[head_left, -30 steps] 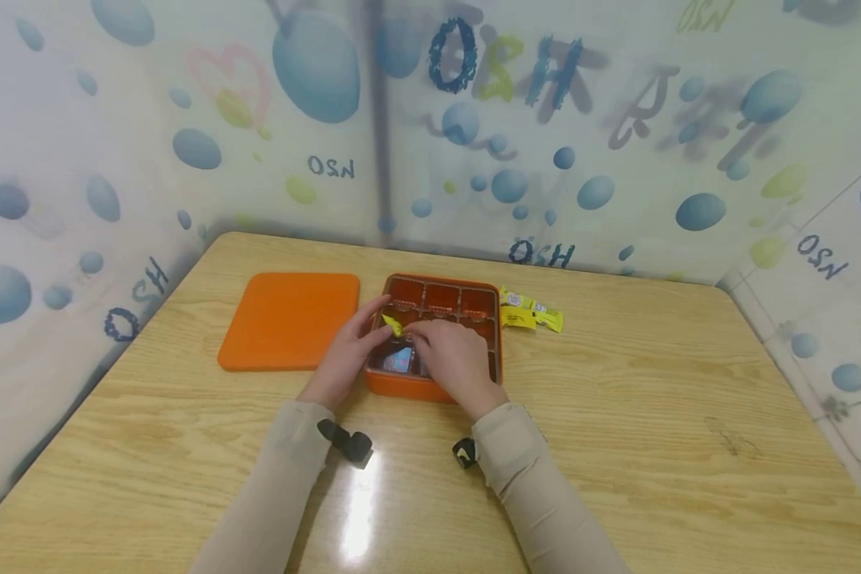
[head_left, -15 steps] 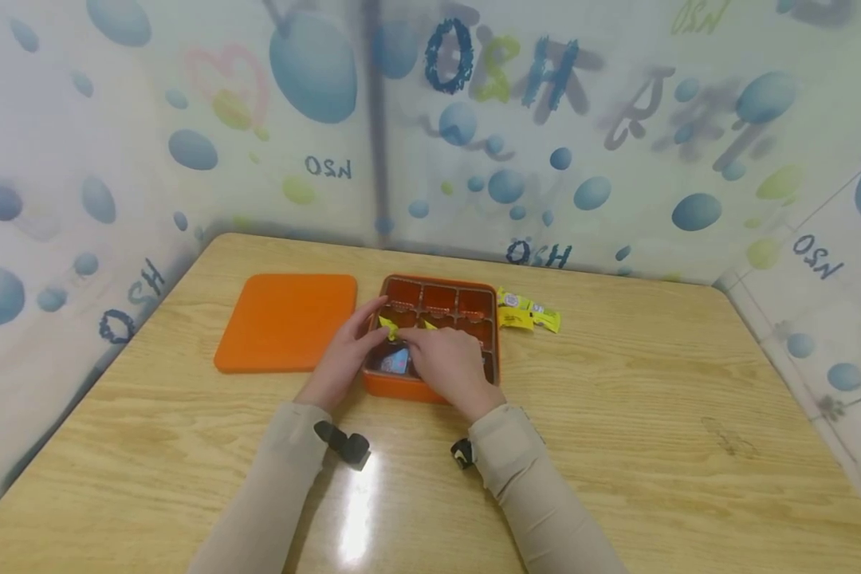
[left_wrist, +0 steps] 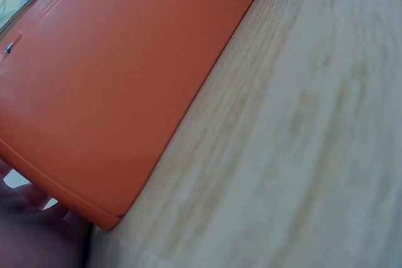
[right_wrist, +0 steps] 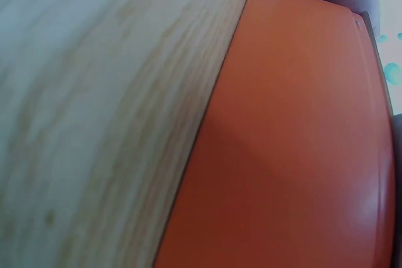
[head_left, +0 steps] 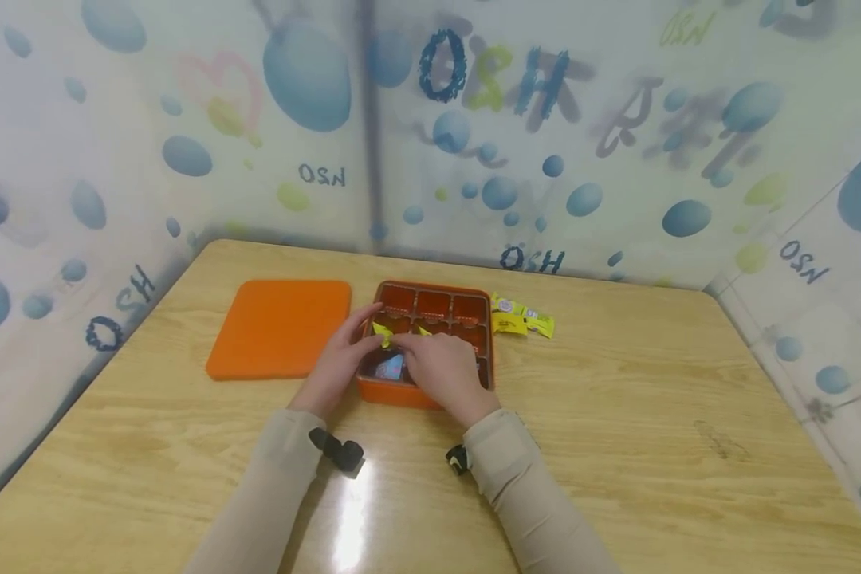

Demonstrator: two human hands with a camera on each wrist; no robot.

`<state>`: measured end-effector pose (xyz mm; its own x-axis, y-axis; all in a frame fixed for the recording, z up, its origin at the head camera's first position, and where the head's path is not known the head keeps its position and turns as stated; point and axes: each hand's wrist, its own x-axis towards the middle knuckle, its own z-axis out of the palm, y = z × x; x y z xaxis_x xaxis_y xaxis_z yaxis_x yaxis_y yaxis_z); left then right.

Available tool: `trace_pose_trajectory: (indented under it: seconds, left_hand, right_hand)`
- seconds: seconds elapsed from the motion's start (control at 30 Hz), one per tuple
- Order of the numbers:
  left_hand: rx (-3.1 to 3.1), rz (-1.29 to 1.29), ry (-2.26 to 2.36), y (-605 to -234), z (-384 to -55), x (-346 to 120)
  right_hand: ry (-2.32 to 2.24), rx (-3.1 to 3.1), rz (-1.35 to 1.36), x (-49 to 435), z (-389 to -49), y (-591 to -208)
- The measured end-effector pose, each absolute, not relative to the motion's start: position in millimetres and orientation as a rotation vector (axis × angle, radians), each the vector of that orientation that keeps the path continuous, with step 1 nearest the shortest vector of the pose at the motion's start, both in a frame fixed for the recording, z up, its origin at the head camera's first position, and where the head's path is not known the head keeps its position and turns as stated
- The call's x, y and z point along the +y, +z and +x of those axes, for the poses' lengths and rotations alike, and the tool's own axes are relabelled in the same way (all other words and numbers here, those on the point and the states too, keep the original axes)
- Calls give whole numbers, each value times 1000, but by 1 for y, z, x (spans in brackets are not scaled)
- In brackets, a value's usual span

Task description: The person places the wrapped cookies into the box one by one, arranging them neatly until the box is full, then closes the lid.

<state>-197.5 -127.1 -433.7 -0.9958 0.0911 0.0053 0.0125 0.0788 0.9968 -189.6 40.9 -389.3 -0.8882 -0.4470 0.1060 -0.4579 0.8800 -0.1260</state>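
Observation:
An orange box (head_left: 395, 392) with a compartmented inside sits on the table. My left hand (head_left: 339, 355) grips its left side, and the left wrist view shows fingers behind the box's corner. Its thumb reaches over the rim to a yellow packet (head_left: 383, 332) standing up from the left middle compartment. My right hand (head_left: 448, 371) reaches over the front wall with its fingertips right at that packet; whether they pinch or press it I cannot tell. Another yellow packet (head_left: 423, 331) shows beyond the right knuckles. A light blue packet (head_left: 390, 367) lies in the front left compartment. The right hand hides the front middle.
Left of the box lies a flat orange lid (head_left: 280, 328). Several yellow and green packets (head_left: 524, 316) lie against the box's right side on the wooden table (head_left: 617, 414). Patterned fabric walls (head_left: 430, 159) stand around the back and sides.
The right fingertips have moved slightly left, closer to the left thumb. The yellow packet beyond the right knuckles has come into sight. The left hand keeps its place on the box.

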Motion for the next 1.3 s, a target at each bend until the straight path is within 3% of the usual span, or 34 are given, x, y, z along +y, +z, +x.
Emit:
trace_pose_trajectory:
  seconds: [0.4,0.83,1.3]
  left_hand:
    - [2258,96,2080,-433,-195,-129]
    - [2240,116,2113,-434,-197,-127]
    - [2250,121,2106,-434,-197,-127]
  right_hand:
    - [429,-2976,803,50,-192,-386]
    - [1504,-2780,647,83,-210,-385]
    - [1730,-2611,507,110,-214,-369]
